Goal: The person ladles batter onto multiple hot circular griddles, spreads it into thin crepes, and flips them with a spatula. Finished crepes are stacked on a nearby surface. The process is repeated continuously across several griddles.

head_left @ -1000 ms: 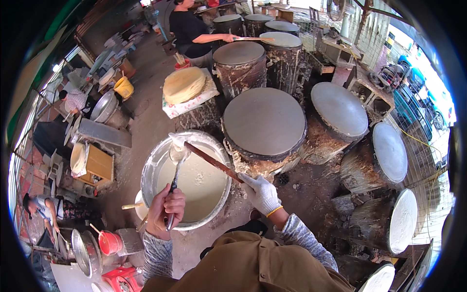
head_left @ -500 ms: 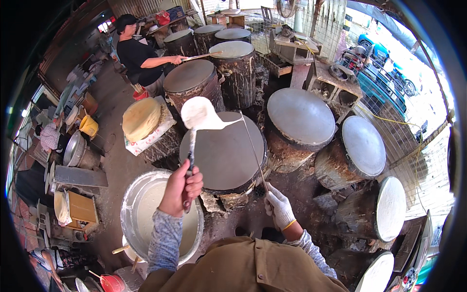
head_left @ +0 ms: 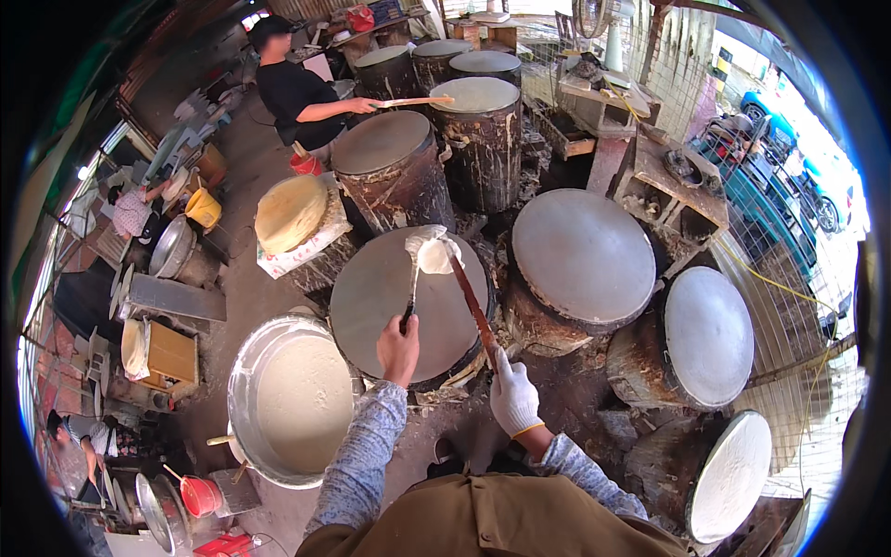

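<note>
The left hand [head_left: 398, 351] curls round a ladle [head_left: 432, 257], the right hand [head_left: 513, 399] round a stick [head_left: 474, 306], both projecting ahead.

left grip [head_left: 398, 350] bare, clenched; right grip [head_left: 514, 401] gloved, clenched; forearms [head_left: 364, 455] extended forward

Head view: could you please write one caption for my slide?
Above a round drum top, the bare left hand holds a ladle, the gloved right hand a brown stick.

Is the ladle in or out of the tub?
Out. The left hand holds the ladle over a griddle, right of the tub.
</note>
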Action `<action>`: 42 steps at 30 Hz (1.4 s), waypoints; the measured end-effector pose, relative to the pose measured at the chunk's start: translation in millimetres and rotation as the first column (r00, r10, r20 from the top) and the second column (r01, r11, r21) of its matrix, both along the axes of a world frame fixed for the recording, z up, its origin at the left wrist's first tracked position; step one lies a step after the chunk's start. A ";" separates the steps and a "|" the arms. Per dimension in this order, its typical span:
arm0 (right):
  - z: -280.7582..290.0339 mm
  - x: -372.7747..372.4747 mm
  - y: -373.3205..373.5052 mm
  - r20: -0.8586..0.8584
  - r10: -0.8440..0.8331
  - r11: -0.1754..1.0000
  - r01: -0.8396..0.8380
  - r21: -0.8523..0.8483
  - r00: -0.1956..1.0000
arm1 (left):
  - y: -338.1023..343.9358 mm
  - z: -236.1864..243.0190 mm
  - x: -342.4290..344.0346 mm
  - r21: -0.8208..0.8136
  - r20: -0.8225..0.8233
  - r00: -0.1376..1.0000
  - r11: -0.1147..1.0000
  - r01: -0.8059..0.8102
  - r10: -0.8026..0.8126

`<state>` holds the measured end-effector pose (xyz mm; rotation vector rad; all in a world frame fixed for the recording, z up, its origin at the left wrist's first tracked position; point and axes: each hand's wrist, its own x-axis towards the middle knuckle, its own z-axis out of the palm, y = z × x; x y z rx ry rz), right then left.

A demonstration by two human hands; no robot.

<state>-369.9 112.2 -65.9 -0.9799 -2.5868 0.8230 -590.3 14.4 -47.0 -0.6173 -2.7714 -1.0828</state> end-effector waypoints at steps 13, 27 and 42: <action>-1.8 -134.0 63.9 -0.255 0.053 0.967 -0.114 -0.228 0.965 | -60.0 84.7 -14.2 0.606 0.351 0.922 0.790 -0.089 -0.165; -11.7 -137.9 -22.7 -0.231 -0.029 0.984 -0.012 -0.175 0.973 | -191.1 97.2 -0.5 0.862 0.285 0.316 0.098 -0.497 -0.905; 7.6 -157.9 -31.6 -0.263 0.055 0.976 -0.107 -0.189 0.963 | -299.5 32.7 17.3 0.543 0.188 0.270 -0.129 -0.830 -0.944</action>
